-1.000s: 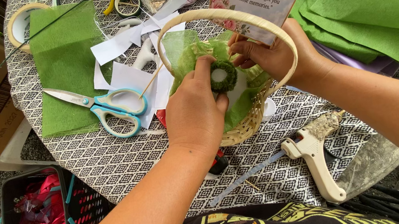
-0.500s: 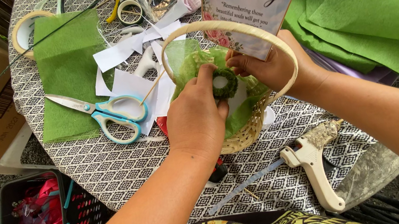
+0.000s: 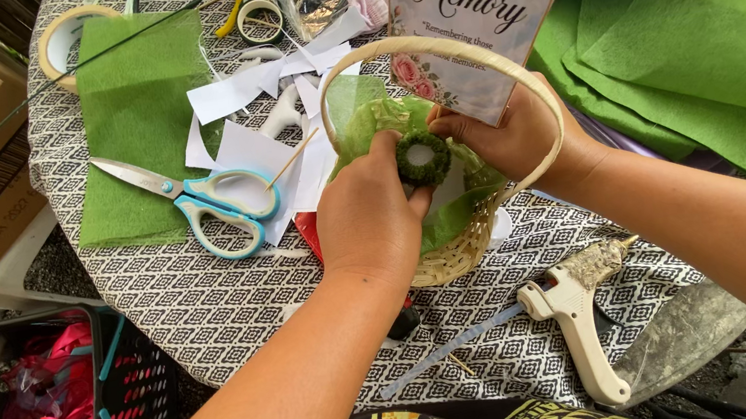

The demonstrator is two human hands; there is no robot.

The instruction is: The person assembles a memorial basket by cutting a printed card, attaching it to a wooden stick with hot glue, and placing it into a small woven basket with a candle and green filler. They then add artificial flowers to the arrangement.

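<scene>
Both hands had shifted little; the left hand (image 3: 369, 215) still pinched a small mossy green ring (image 3: 423, 158) inside the wicker basket (image 3: 457, 251); the right hand (image 3: 514, 136) gripped a memorial card (image 3: 485, 4) upright beside it, suggesting placement continued.

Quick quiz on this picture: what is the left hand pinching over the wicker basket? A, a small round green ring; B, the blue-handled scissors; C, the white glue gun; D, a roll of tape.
A: the left hand pinches a small round green ring over the wicker basket, while the scissors, the glue gun and the tape roll lie untouched on the table.
</scene>
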